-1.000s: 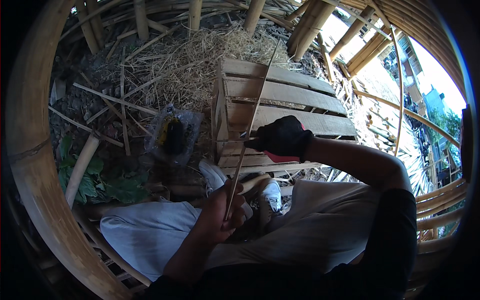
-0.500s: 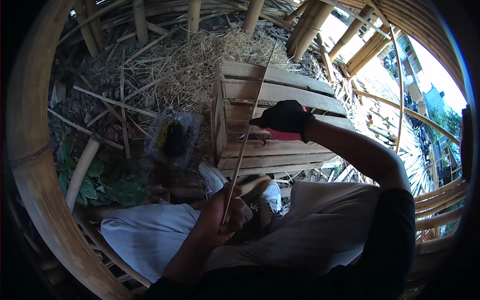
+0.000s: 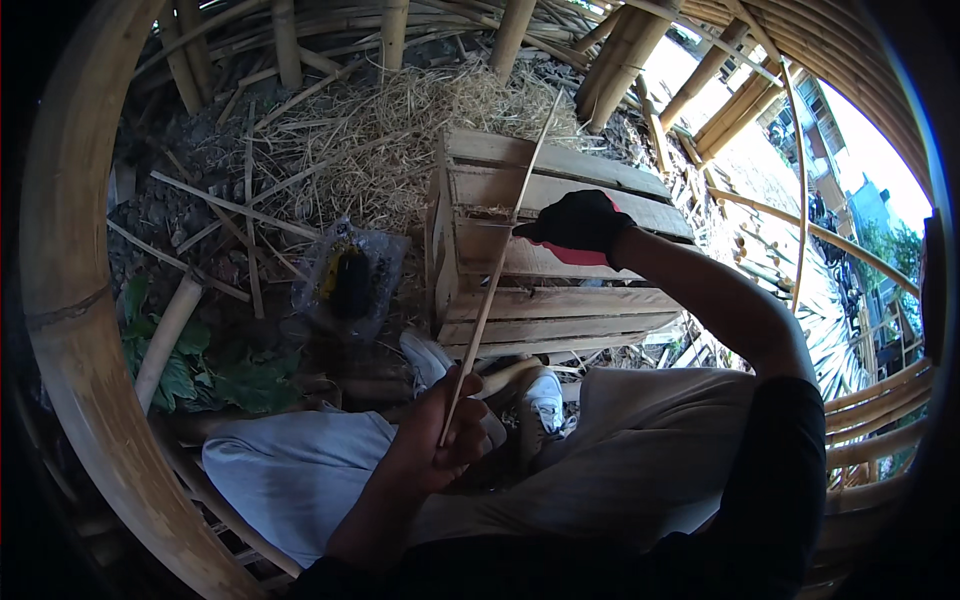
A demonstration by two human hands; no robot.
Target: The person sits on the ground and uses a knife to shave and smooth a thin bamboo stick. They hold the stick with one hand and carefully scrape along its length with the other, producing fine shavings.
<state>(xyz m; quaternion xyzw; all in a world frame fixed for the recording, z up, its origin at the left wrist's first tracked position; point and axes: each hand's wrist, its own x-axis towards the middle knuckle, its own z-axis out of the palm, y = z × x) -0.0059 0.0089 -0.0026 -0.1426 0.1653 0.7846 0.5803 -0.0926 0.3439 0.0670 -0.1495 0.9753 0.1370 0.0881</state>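
Left hand (image 3: 445,432) grips a strip (image 3: 497,268), right hand (image 3: 580,224) apparently a knife (image 3: 488,222).

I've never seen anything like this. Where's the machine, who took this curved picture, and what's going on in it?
There is no machine arm here: these are a person's own hands. A wide fisheye camera worn on the head looks down, which is why straight edges bend toward the rim.

The left hand, bare, is closed around the lower end of a long thin strip. The right hand, in a black and red glove, is at the strip farther up; the dark glove hides how its fingers are set.

Just beyond the feet stands a slatted wooden crate. On the ground to its left lies a clear plastic bag with something black and yellow inside, and behind are dry straw and bamboo poles.
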